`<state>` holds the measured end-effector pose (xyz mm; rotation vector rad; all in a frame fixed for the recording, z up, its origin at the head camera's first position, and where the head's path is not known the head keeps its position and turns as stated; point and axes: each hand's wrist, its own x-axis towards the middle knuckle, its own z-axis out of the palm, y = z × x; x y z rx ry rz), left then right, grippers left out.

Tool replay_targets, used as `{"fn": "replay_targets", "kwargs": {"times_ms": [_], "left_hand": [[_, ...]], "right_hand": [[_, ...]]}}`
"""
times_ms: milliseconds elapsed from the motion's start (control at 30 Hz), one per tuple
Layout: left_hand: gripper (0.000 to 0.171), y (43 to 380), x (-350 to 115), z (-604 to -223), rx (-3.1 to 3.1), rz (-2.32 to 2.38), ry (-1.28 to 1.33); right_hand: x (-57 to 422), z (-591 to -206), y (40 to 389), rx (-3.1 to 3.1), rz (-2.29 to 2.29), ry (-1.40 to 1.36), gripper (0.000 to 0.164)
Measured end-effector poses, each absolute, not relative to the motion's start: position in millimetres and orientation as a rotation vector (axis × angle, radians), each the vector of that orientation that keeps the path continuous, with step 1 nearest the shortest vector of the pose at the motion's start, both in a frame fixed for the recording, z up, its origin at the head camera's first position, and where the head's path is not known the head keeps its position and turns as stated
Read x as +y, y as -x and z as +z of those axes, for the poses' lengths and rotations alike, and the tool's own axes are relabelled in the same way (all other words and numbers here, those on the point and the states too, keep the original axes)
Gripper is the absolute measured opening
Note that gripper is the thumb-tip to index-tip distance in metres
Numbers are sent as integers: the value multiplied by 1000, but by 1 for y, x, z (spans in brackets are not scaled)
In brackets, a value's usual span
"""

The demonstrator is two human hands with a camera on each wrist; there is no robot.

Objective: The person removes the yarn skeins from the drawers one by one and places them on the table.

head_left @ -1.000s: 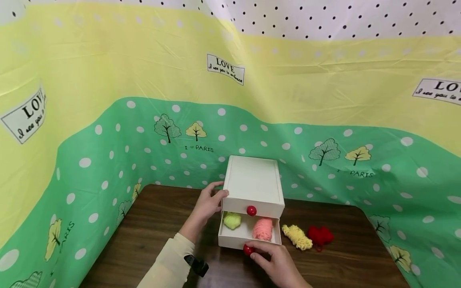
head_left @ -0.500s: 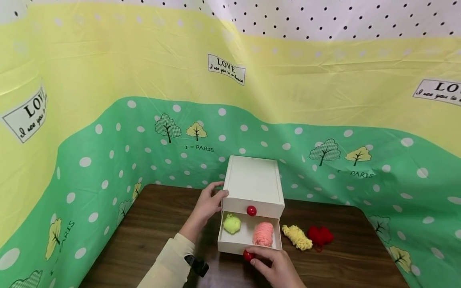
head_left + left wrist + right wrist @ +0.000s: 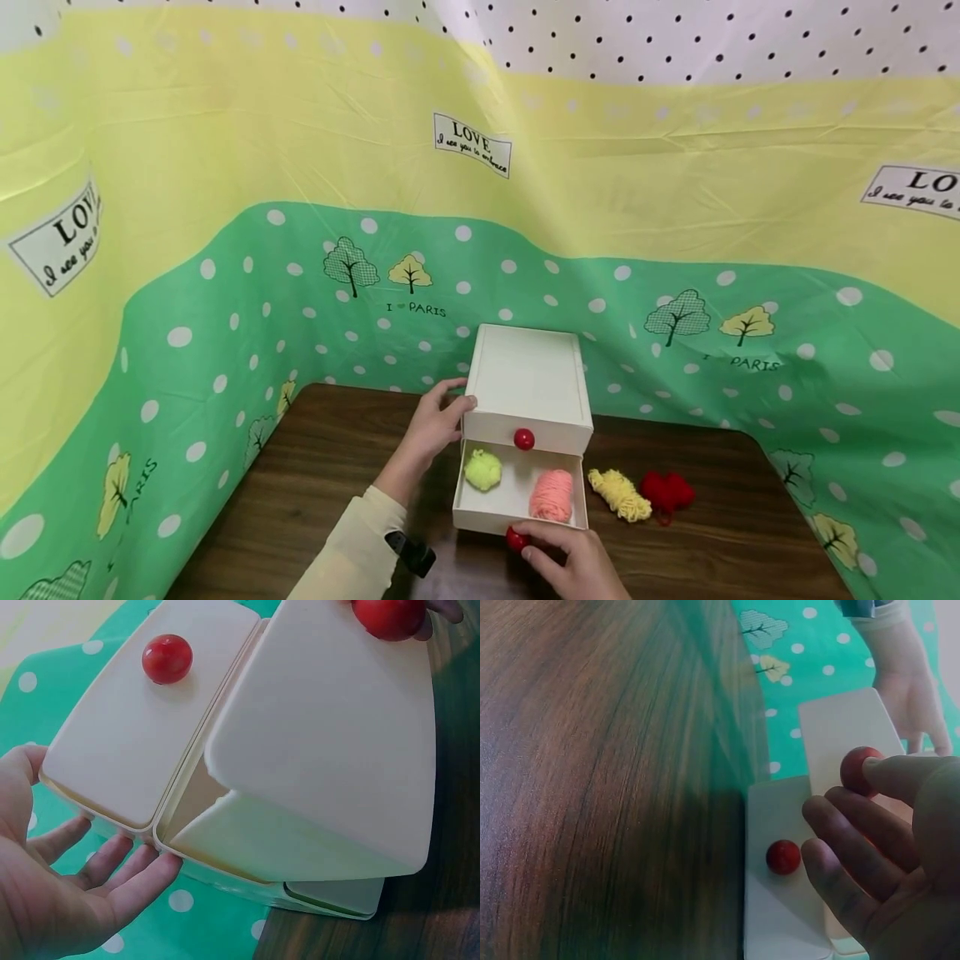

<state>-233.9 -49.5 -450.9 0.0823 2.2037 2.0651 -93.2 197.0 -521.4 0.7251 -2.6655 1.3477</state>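
On the wooden counter (image 3: 705, 558), a white box (image 3: 528, 367) stood with its lower drawer (image 3: 482, 519) out, a lime yarn ball (image 3: 482, 470) and a pink yarn bundle (image 3: 552, 496) inside. The left hand (image 3: 435, 423) rested loosely spread against the box's side, while the right hand (image 3: 572, 557) pinched the drawer's red knob (image 3: 516, 539). Yellow yarn (image 3: 619, 495) and red yarn (image 3: 667, 492) lay to the drawer's right.

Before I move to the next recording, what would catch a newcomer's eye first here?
Likely the white two-drawer box on the wooden table, its lower drawer open, with a lime yarn ball at left and a coral yarn skein at right inside. Next, the red lower knob pinched by the right hand, and the yellow yarn bundle and red yarn bundle right of the box. Bright printed fabric fills the background.
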Motion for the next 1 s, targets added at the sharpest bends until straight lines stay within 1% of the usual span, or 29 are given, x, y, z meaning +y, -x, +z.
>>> {"fn": "replay_targets", "kwargs": {"times_ms": [200,433,633,733,867,1000], "left_hand": [[54,233,-50,-451,2209,2049,-69],[54,232,-49,-451,2215,2044,-59],[54,234,-50,-453,2221,2044,-59],[54,235,-50,-453,2219,2048,-62],[54,235,-50,-453,2221,2049,-75],[54,236,-50,-454,2229,2044,-85]], "right_hand": [[198,-522,92,-2686,1383,-733,26],[199,-520,91,-2670,1372,-792,33],[201,-508,86,-2688,1529,-787,38],[202,-500,84,-2688,1518,-795,33],[203,-489,82,-2651,1388,-837,22],[204,-480,80,-2631,1318,-812,18]]}}
